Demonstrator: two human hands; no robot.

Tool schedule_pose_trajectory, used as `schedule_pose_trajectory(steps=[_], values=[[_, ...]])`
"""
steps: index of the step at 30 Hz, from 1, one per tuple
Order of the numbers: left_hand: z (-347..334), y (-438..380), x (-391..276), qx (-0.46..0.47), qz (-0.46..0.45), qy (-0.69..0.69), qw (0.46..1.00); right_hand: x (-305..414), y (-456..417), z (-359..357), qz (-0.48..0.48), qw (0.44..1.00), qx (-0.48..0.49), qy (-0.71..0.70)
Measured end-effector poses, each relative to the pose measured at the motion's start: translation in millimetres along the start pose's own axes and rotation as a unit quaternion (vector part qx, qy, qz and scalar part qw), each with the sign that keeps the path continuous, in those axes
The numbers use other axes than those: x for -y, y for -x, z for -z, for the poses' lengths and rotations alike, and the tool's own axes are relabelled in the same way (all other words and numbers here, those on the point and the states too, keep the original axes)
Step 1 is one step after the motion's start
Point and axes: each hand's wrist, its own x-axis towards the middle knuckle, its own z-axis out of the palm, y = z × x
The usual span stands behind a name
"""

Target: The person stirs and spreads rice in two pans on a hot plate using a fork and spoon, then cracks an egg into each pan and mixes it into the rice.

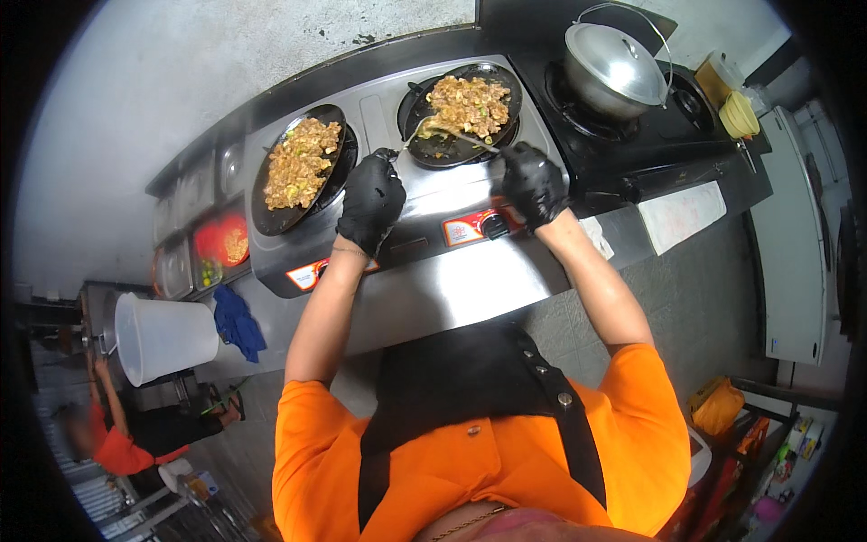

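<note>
Both hands wear black gloves. My left hand (373, 201) is closed on the handle of a metal utensil (410, 135), whose head reaches to the food on the right plate. My right hand (533, 184) grips a metal spoon (467, 137), its tip at the same food; where the two heads meet, I cannot tell them apart clearly. Chopped, browned food (469, 105) lies on a black oval sizzling plate (442, 160) over the right burner of a steel gas stove (423, 186). Similar food (302, 163) covers a second black oval plate (268, 220), tilted over the left burner.
A lidded metal pot (613, 68) stands on a black stove to the right, with a white cloth (683, 215) in front. Leftward are food containers (230, 169), a blue cloth (238, 323) and a white plastic bucket (166, 339). Another person (129, 454) is at the far lower left.
</note>
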Motion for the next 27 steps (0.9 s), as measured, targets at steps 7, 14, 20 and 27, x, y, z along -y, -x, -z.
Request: schedule_pose_trajectory(steps=[7,14,20,27], values=[[8,-25,-7,0.079,0.113,-0.042,0.99,-33,-37,71,0.0,0.987,-0.007,0.164],[14,-77,-22,0.274,0.302,0.066,0.911,-32,-78,52,-0.181,0.957,0.209,0.083],[-10,-57,14,0.147,0.253,0.177,0.94,-31,-41,23,-0.127,0.991,0.011,-0.038],[7,-8,11,0.042,0.03,0.045,0.998,-36,14,-5,-0.042,0.997,-0.064,-0.007]])
